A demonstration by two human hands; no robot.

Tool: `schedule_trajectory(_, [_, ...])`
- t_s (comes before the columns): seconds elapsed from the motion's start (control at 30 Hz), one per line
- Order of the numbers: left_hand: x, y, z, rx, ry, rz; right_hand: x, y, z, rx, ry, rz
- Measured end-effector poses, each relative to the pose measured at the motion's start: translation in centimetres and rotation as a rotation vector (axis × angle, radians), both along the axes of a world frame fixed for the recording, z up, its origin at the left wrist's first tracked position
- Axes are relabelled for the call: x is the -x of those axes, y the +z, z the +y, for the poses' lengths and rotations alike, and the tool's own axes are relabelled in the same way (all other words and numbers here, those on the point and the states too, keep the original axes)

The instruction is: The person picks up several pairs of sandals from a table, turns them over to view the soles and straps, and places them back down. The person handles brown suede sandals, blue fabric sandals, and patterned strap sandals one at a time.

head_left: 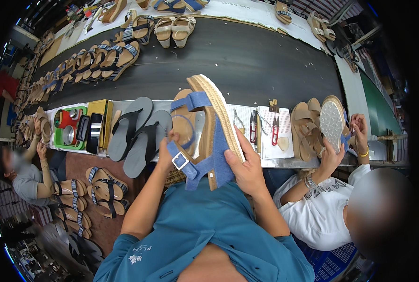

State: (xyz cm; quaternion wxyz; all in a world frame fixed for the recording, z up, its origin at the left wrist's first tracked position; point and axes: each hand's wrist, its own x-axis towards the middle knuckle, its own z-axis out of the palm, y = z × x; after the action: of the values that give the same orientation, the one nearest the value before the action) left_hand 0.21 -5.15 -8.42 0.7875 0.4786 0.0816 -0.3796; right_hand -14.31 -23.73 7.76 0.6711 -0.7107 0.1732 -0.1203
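A blue denim wedge sandal (221, 155) with a woven sole edge and a white square buckle is tilted on its side in front of my chest. My right hand (248, 169) grips it by the sole, thumb on the blue wedge. My left hand (166, 154) is closed at the blue ankle strap beside the buckle; its fingertips are partly hidden. Behind lies a second tan-insole sandal (182, 123), mostly covered, and whether it is held or rests on the bench I cannot tell. Grey flip-flops (146, 141) with black straps lie left of my left hand.
Red-handled thread snips (275, 130) and pliers lie on white paper to the right. A green tray (70, 127) stands left. Sandals line the dark conveyor belt (247, 56). At right a co-worker (313, 207) handles a sandal; another person (33, 181) works at left.
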Motion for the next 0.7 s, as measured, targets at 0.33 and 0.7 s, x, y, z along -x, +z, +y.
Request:
schedule_trajectory(0.33, [1.6,7.5,7.5,0.459,0.258,0.043,-0.9,-8.6,-0.5,-0.611,-0.079,0.201])
schedule_trajectory(0.7, [2.9,12.7,6.5,0.606,0.145,-0.161,-3.9,-15.6,-2.7,0.093,-0.311,0.125])
